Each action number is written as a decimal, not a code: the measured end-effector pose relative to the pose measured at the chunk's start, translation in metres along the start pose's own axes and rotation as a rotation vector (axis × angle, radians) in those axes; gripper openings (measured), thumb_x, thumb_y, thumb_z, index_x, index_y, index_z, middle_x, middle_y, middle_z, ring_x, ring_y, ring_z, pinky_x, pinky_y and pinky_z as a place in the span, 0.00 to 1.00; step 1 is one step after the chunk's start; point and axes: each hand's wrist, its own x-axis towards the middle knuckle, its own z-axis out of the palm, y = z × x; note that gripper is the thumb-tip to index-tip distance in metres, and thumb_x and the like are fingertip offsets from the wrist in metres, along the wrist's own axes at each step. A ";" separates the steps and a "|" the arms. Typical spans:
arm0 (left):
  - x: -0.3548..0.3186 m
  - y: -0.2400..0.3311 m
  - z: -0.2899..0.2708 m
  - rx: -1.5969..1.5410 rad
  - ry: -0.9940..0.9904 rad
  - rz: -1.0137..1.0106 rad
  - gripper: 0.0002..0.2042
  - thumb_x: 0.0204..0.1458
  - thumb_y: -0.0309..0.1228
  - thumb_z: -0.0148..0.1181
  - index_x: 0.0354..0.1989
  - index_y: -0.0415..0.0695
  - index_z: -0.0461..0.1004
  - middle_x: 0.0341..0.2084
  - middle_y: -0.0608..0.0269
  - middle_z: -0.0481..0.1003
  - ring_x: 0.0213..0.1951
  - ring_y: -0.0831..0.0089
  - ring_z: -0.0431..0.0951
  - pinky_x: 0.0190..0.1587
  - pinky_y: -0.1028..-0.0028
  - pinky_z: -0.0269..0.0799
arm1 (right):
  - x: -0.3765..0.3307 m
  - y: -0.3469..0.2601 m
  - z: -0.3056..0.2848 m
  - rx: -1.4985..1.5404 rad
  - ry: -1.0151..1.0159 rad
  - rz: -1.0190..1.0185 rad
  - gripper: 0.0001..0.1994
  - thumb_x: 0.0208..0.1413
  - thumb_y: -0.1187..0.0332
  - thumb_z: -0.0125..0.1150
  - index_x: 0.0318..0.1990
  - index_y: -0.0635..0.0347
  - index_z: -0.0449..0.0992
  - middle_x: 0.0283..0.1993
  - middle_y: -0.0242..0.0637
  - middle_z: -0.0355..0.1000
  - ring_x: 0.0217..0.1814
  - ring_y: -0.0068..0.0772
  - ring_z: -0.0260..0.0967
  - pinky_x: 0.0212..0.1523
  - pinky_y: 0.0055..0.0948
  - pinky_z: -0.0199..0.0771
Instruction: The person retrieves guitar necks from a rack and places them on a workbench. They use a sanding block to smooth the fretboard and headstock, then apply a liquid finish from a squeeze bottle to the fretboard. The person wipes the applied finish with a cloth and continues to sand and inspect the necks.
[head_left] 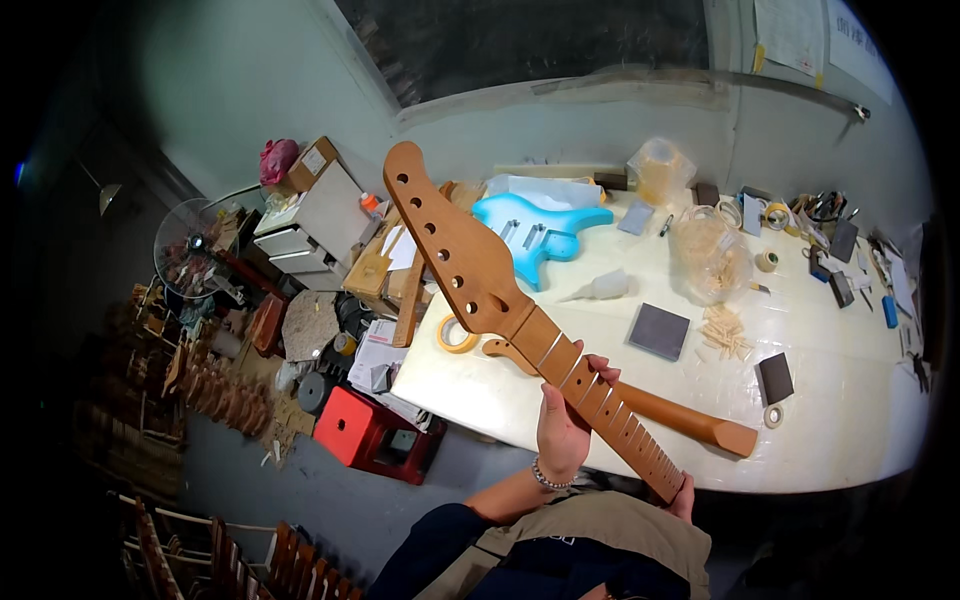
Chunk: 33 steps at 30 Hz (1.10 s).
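Observation:
A brown wooden guitar neck slants across the view, its headstock with several round holes at the upper left and its fretboard facing up. My left hand, a beaded bracelet at the wrist, is closed round the middle of the neck, with fingertips showing past the far edge. At the heel end my right hand grips the neck's edge; most of that hand is hidden behind it. A second guitar neck lies on the table beyond, partly covered by the held one. Farther back rests a light blue guitar body.
On the white table are a yellow tape roll, a dark grey square pad, small wooden pegs, a folded dark sheet and a squeeze bottle. A red stool stands left of the table.

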 end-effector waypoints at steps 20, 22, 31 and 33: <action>-0.034 -0.067 -0.149 0.005 0.522 -0.456 0.33 0.54 0.60 0.31 0.58 0.46 0.55 0.50 0.54 0.64 0.53 0.56 0.64 0.56 0.58 0.59 | 0.009 -0.029 -0.033 -0.715 0.737 -0.731 0.21 0.58 0.56 0.40 0.29 0.65 0.74 0.28 0.41 0.71 0.31 0.33 0.66 0.39 0.30 0.64; -0.042 -0.085 -0.184 -0.034 0.685 -0.487 0.30 0.55 0.58 0.33 0.56 0.46 0.57 0.49 0.57 0.65 0.53 0.57 0.63 0.57 0.57 0.57 | -0.003 -0.030 -0.003 -1.015 0.940 -0.616 0.20 0.58 0.54 0.39 0.32 0.57 0.76 0.31 0.44 0.73 0.37 0.50 0.69 0.40 0.39 0.66; -0.051 -0.104 -0.249 0.389 0.593 -0.709 0.20 0.56 0.44 0.49 0.49 0.41 0.60 0.41 0.55 0.68 0.41 0.60 0.73 0.41 0.61 0.74 | 0.031 -0.047 0.008 -1.448 1.031 -1.116 0.13 0.53 0.60 0.48 0.27 0.59 0.73 0.32 0.41 0.66 0.37 0.45 0.60 0.41 0.42 0.61; -0.049 -0.105 -0.244 0.533 0.588 -0.731 0.21 0.57 0.46 0.46 0.45 0.37 0.61 0.32 0.53 0.71 0.32 0.60 0.77 0.30 0.69 0.76 | 0.026 -0.056 0.005 -1.477 1.005 -1.322 0.07 0.49 0.65 0.54 0.30 0.59 0.72 0.35 0.41 0.62 0.39 0.45 0.59 0.40 0.41 0.60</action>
